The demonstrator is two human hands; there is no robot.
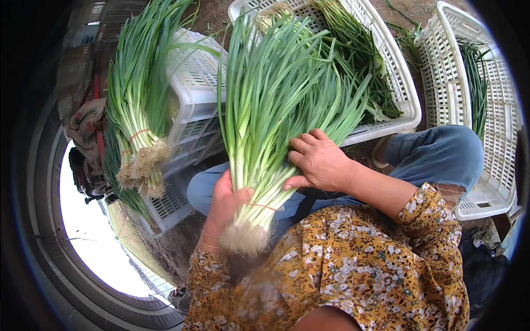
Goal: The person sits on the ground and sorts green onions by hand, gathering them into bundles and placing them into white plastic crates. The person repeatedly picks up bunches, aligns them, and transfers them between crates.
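A thick bunch of spring onions (265, 121) rests across my lap, its green leaves pointing away and its pale root tuft (244, 237) toward me. Just above the roots a thin red band (259, 206) circles the white stems. My left hand (223, 198) grips the stems from the left, thumb on top close to the band. From the right, my right hand (323, 163) wraps round the upper stems and lower leaves, thumb across the white part. The undersides of both grips are hidden by the bunch.
Banded spring onion bundles (146, 151) lie on stacked white crates (193, 94) at the left. Ahead, a white plastic crate (406, 105) holds loose greens (353, 49). Another white crate (450, 71) with some greens stands at the right, beside my bent knee (447, 149).
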